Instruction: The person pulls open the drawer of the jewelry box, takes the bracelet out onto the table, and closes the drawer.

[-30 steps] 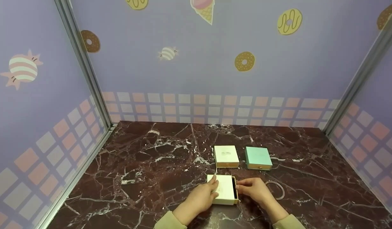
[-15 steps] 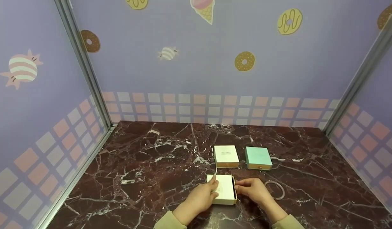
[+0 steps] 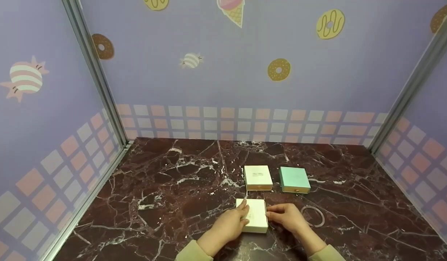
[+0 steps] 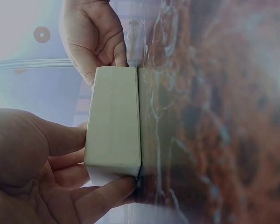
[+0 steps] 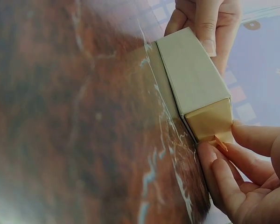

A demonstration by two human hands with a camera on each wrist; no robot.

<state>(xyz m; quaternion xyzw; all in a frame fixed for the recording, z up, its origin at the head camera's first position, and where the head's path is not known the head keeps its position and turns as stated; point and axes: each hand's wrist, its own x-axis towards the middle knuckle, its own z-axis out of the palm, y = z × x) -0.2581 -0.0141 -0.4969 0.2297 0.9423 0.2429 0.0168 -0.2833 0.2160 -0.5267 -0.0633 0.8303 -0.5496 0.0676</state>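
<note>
A cream drawer box lies flat on the marble-patterned table, between both hands. My left hand grips its left end, thumb on the top; in the left wrist view the fingers curl round the near end. At the other end is my right hand, its thumb and fingers touching the drawer's edges. The right wrist view shows the gold drawer front flush with the sleeve and a small orange pull tab by the fingertips. The drawer's inside is hidden.
Behind the held box stand another cream box and a mint-green box with a gold front. A pale ring lies right of my right hand, partly hidden by it. Patterned walls enclose the table's back and sides.
The drawer has slid left into its sleeve, and the dark gap at its right end has closed. My right hand moved slightly left with it; the left hand stayed put.
</note>
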